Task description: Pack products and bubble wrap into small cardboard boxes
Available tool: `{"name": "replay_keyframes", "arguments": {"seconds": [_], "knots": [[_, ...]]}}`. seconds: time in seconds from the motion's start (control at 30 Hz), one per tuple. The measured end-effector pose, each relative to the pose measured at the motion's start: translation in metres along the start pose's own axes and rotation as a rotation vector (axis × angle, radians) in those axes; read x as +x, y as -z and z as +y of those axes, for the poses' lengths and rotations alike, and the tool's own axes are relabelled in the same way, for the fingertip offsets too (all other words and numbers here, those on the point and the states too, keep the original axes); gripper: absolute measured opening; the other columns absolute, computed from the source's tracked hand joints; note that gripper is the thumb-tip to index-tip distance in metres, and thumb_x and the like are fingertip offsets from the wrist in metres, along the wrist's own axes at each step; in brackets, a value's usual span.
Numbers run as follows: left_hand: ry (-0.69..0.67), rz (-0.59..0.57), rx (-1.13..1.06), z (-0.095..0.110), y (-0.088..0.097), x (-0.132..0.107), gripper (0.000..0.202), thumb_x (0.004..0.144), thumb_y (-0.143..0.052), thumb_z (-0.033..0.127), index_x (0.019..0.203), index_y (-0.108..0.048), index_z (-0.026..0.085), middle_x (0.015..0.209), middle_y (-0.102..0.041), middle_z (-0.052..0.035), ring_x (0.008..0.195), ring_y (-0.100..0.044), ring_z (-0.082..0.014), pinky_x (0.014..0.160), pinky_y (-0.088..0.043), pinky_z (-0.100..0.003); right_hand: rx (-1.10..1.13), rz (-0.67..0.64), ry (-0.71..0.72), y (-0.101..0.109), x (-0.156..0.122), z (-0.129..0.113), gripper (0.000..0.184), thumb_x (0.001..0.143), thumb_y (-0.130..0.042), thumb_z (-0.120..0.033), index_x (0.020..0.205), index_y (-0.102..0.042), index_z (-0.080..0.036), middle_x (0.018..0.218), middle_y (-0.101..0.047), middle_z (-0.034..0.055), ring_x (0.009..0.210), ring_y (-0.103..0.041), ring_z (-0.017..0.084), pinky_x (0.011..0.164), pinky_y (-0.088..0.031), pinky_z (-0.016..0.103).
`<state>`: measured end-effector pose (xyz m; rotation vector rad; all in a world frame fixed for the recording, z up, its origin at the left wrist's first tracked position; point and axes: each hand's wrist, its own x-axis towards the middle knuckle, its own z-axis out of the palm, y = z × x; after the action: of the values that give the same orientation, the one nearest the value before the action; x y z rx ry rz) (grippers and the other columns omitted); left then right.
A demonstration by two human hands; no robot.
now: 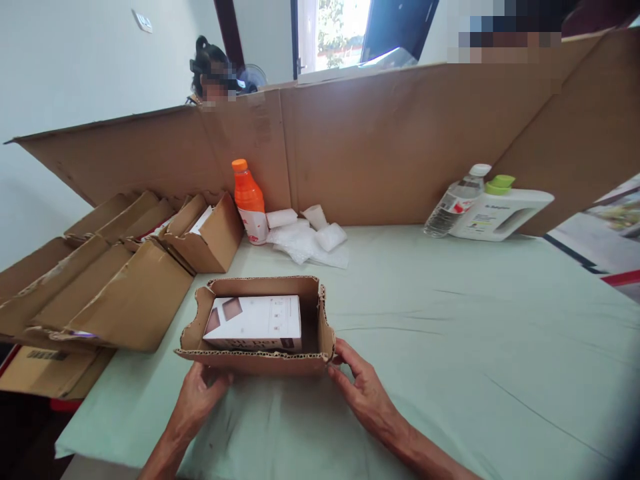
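A small open cardboard box stands on the green-covered table in front of me, with a white product box lying inside it. My left hand grips the box's near left corner, fingers curled under the front wall. At the near right corner, my right hand pinches the wall with thumb and fingers. Both hands are closed on the box.
Several cardboard boxes lie stacked at the left. An orange bottle and bubble wrap pieces stand behind. A water bottle and a white jug rest at the back right. A cardboard screen walls the table; people sit behind it.
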<state>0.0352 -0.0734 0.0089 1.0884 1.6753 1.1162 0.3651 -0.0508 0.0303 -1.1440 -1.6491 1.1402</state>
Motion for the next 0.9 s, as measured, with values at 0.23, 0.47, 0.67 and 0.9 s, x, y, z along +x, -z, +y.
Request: {"name": "replay_keyframes", "arguments": {"seconds": [0.23, 0.47, 0.67, 0.9], "knots": [[-0.092, 0.038, -0.031, 0.037, -0.044, 0.048, 0.054, 0.059, -0.077, 0.042, 0.103, -0.061, 0.016, 0.098, -0.071, -0.0080, 0.092, -0.067, -0.0248, 0.081, -0.055, -0.036, -0.010, 0.111, 0.069, 0.010, 0.041, 0.020, 0.055, 0.087, -0.053, -0.023, 0.142, -0.053, -0.028, 0.153, -0.048, 0.0077, 0.138, -0.048, 0.027, 0.104, -0.050, 0.043], [-0.241, 0.026, -0.026, 0.055, -0.083, 0.121, 0.046, 0.061, -0.073, 0.038, 0.100, -0.060, 0.018, 0.091, -0.067, -0.0030, 0.086, -0.062, -0.0201, 0.076, -0.051, -0.031, 0.028, 0.176, 0.089, 0.020, 0.098, 0.042, 0.062, 0.083, -0.054, -0.020, 0.144, -0.050, -0.028, 0.155, -0.045, 0.0085, 0.139, -0.046, 0.027, 0.107, -0.048, 0.048], [-0.278, 0.036, -0.015, 0.053, -0.103, 0.153, 0.046, 0.063, -0.072, 0.038, 0.102, -0.059, 0.019, 0.091, -0.064, -0.0020, 0.084, -0.059, -0.0192, 0.075, -0.047, -0.029, -0.030, 0.204, 0.142, 0.039, 0.124, 0.058, 0.061, 0.081, -0.055, -0.018, 0.141, -0.054, -0.028, 0.147, -0.055, 0.0075, 0.130, -0.056, 0.025, 0.098, -0.054, 0.042], [-0.267, 0.123, -0.059, 0.031, -0.110, 0.146, 0.041, 0.067, -0.072, 0.034, 0.102, -0.059, 0.019, 0.089, -0.065, -0.0024, 0.085, -0.060, -0.0189, 0.075, -0.048, -0.028, -0.719, 0.270, 0.183, 0.119, 0.206, 0.058, 0.042, 0.088, -0.044, -0.011, 0.118, -0.070, -0.024, 0.122, -0.073, 0.0044, 0.115, -0.064, 0.022, 0.104, -0.050, 0.042]]}}
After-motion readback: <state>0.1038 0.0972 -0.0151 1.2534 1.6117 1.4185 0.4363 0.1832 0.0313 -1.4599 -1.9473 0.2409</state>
